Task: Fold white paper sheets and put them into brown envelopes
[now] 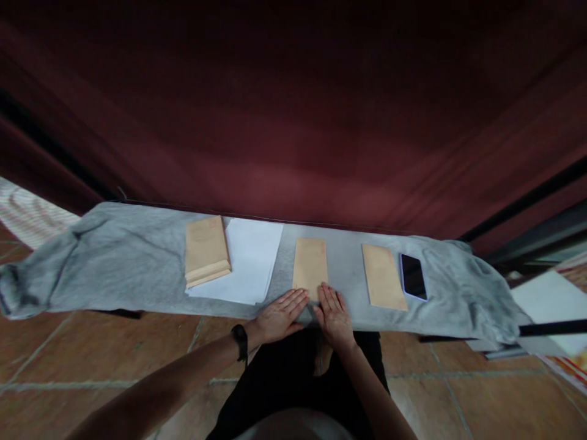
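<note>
A brown paper envelope [310,263] lies in front of me on the grey cloth, its long side pointing away from me. My left hand [282,315] rests flat with its fingertips on the envelope's near left corner. On the near right corner lie the fingers of my right hand [334,315], stretched out and flat. Both palms face down, and the near edge of the envelope is partly covered by the fingers. A second brown envelope [384,277] lies apart to the right. To the left, a stack of brown envelopes [206,247] sits partly over white paper sheets [253,260].
A phone [413,277] lies beside the right-hand envelope. The grey cloth [132,263] covers a narrow table, with a dark red curtain-like surface [293,134] rising behind it. Tiled floor [435,391] shows below the near edge. White panels lie at the far right.
</note>
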`<state>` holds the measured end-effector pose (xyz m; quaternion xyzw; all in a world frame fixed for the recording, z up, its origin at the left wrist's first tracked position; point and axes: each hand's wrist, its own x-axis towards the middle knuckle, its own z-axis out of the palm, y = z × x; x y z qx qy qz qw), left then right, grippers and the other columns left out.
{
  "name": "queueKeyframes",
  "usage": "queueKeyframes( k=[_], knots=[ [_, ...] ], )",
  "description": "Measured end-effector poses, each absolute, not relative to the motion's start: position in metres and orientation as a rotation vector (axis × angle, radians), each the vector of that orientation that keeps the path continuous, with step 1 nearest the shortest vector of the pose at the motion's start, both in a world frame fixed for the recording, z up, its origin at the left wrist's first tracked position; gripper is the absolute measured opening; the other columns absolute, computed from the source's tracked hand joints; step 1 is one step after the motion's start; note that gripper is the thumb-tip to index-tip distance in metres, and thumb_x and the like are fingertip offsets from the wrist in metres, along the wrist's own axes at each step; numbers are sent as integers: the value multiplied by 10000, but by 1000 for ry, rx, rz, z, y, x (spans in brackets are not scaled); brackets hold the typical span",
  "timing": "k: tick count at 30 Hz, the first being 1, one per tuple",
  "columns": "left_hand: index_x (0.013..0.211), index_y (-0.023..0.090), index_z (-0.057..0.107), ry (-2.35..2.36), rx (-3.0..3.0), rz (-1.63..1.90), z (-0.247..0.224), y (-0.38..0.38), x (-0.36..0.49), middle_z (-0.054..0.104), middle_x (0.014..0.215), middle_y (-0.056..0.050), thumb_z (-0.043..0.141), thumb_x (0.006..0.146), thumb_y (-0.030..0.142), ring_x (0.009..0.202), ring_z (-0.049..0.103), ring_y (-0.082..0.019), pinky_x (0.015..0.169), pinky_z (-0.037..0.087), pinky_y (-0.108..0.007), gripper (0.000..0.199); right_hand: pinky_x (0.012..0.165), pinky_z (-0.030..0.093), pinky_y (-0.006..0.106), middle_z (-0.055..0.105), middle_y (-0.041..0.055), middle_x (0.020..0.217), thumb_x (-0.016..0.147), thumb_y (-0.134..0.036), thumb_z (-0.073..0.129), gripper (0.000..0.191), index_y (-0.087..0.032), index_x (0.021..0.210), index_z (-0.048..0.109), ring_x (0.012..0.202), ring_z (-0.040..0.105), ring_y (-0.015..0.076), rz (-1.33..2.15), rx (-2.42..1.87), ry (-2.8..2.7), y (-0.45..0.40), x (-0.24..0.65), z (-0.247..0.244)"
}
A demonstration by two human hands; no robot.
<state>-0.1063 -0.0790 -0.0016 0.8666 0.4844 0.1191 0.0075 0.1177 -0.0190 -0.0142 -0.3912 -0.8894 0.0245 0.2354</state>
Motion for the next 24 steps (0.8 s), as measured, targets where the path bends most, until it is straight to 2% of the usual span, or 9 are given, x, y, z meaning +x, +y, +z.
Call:
queueKeyframes(
  k=[12,18,24],
  knots=[
    [1544,144,287,1607,2775,426,-4,-87,-115,348,1596,-134,512,973,427,1490,296,-232,1217,292,-394,676,1174,329,525,445,163,1535,1044,-394,380,574,-145,1557,314,1415,434,297,23,-1127,-2346,-17,124,-18],
    [1530,125,321,1600,2809,402,-7,-85,-116,376,1578,-156,508,968,484,1476,330,-254,1204,311,-405,693,1177,348,467,477,127,1518,1054,-379,336,533,-169,1543,350,1418,437,243,103,-1058,-2445,-8,87,-13],
    [1558,159,269,1619,2800,398,-5,-86,-115,380,1581,-134,482,979,483,1467,349,-245,1207,306,-410,696,1184,322,466,454,176,1524,1042,-360,315,554,-93,1525,369,1438,402,253,82,-1176,-2403,23,64,-19]
  ],
)
